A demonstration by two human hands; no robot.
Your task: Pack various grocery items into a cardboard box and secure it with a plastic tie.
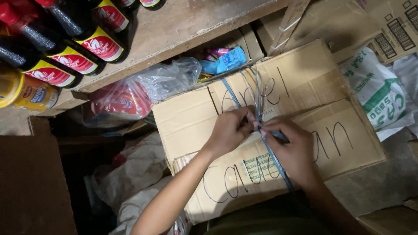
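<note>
A brown cardboard box [331, 87] with closed flaps and black handwriting lies in the middle, bound by a thin blue plastic string [278, 167] that runs across its top. My left hand [228, 130] pinches the string near the box's centre. My right hand [294, 150] grips the same string just to the right, fingers curled around it. Both hands meet where the strands cross.
A wooden shelf [183, 26] at the upper left carries dark bottles [82, 30] with red and yellow labels and a yellow jar [26, 91]. Plastic bags [143, 93] of packets lie under it, a white printed sack [379, 93] sits at the right, more cartons [392, 21] behind.
</note>
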